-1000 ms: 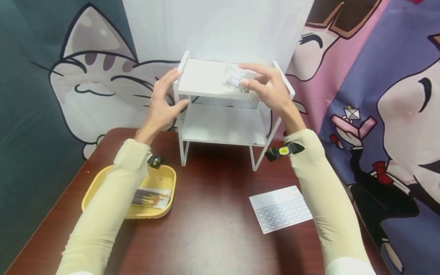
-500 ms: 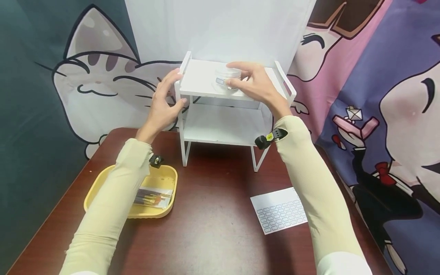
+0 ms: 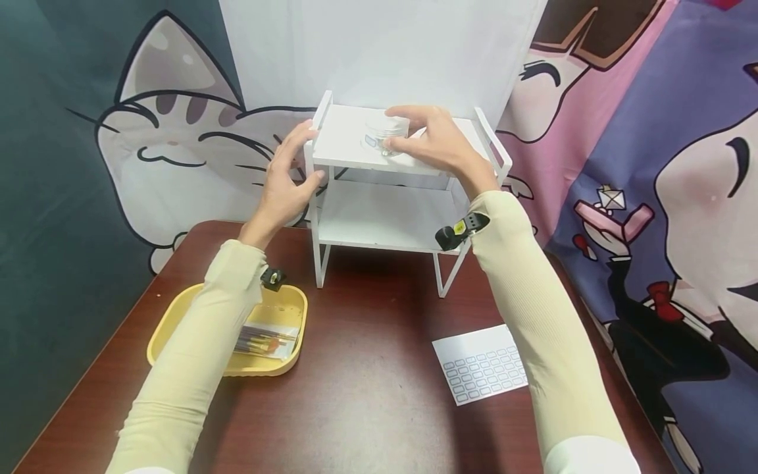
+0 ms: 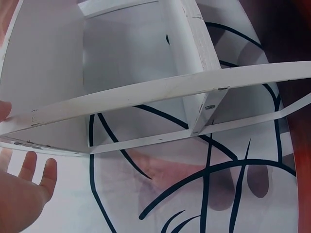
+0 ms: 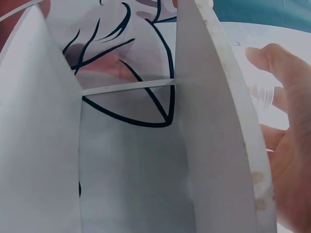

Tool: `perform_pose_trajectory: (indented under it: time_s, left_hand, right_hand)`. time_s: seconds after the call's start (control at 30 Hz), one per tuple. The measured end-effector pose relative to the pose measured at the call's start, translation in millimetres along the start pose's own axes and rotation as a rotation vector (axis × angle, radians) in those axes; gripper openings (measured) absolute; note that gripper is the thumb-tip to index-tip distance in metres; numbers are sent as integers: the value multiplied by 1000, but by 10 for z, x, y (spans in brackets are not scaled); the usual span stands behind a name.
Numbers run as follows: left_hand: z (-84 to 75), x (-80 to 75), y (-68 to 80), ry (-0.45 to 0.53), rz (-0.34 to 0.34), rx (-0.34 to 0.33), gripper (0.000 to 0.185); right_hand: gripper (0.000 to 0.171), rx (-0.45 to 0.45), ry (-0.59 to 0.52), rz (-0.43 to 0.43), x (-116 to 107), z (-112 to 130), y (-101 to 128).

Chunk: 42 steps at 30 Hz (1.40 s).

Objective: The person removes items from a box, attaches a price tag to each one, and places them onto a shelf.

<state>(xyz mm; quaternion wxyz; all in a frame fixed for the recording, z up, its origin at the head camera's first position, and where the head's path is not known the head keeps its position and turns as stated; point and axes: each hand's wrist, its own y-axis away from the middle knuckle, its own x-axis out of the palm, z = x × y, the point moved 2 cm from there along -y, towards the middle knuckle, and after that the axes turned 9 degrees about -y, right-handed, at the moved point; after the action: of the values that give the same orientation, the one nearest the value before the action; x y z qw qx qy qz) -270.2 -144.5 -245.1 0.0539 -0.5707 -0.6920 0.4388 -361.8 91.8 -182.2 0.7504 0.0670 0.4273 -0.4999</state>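
At white shelf point(image 3: 387, 214), right grip point(image 3: 437, 139) holding clear container point(image 3: 380, 125), blue-edged label point(image 3: 370, 141)

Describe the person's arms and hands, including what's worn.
Long pale yellow fabric sleeves cover both arms, with white fabric at the head view's bottom edge. The left wrist bears a small black device; the right, a black strapped device with a bright yellow patch. The left hand and right hand are ungloved.

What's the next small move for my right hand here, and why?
I'd probably loosen the right hand and lift it off the jar: the jar it holds looks upright on the top shelf, label in view, and the left hand is at the shelf's left end.
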Motion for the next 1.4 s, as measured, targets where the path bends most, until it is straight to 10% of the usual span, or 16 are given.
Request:
perform_pose_trajectory:
  time_s: [0.33, 1.4]
  left_hand:
    - [19, 21, -10, 50, -1, 8, 49]
    - [-23, 26, 7, 83, -17, -28, 46]
  right_hand:
    - [65, 7, 113, -37, 23, 132, -60]
    - [58, 39, -61, 212, 31, 105, -315]
